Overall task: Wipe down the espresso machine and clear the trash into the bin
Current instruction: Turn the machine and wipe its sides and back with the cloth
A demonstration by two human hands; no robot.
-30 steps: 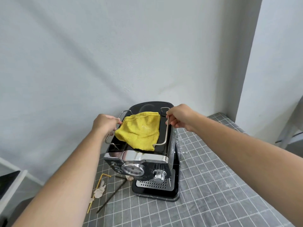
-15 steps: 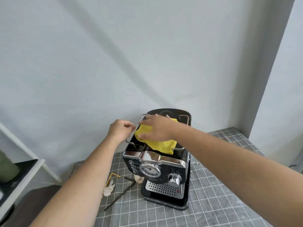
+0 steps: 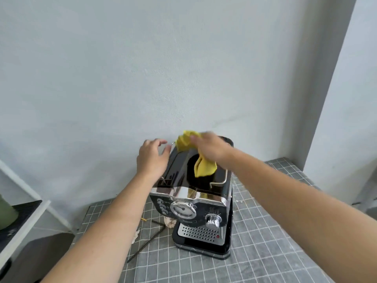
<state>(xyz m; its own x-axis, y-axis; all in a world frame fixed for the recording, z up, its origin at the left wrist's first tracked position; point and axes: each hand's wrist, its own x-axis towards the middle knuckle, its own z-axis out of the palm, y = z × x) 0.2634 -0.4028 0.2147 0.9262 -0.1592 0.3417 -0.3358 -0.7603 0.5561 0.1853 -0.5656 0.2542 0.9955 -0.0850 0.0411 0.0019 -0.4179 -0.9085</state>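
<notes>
A black and chrome espresso machine (image 3: pixel 191 209) stands on a grey gridded mat against the wall. My right hand (image 3: pixel 210 149) is shut on a yellow cloth (image 3: pixel 204 166) and holds it bunched above the machine's top, with the cloth's lower end hanging down onto it. My left hand (image 3: pixel 152 158) hovers at the top left edge of the machine with its fingers spread and nothing in it. Crumpled paper scraps (image 3: pixel 170 221) and thin dark sticks (image 3: pixel 149 241) lie on the mat to the left of the machine's base.
The gridded mat (image 3: pixel 265 252) covers the table in a wall corner. A white shelf edge (image 3: pixel 22 225) with a green object (image 3: pixel 5 213) stands at the far left. A yellow straw tip (image 3: pixel 143 219) shows beside my left forearm. No bin is in view.
My right hand has closed on the yellow cloth and lifted it off the top. My left hand has let go of the wire rail and opened.
</notes>
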